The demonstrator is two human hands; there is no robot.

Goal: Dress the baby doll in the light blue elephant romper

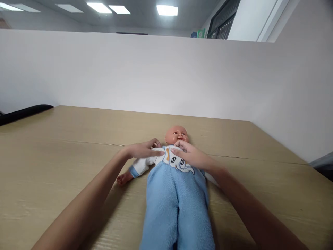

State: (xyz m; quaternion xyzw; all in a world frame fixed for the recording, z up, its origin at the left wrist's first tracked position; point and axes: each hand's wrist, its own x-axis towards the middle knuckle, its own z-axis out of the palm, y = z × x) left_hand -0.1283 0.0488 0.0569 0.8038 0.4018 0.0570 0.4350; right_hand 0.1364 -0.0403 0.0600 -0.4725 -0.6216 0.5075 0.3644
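Observation:
A baby doll [177,134] lies on its back on a wooden table [65,166], head away from me. It wears a blue fleece romper [174,201] with a white top and an elephant picture on the chest. My left hand [144,149] pinches the white fabric at the doll's shoulder, fingers closed on it. My right hand [187,153] rests on the chest just under the chin, fingers curled on the collar of the romper. The doll's bare hand [124,178] sticks out of a blue cuff to the left.
White partition walls [156,76] stand behind the table and along its right side. A dark object [23,113] lies at the table's far left edge. Ceiling lights show above the partition.

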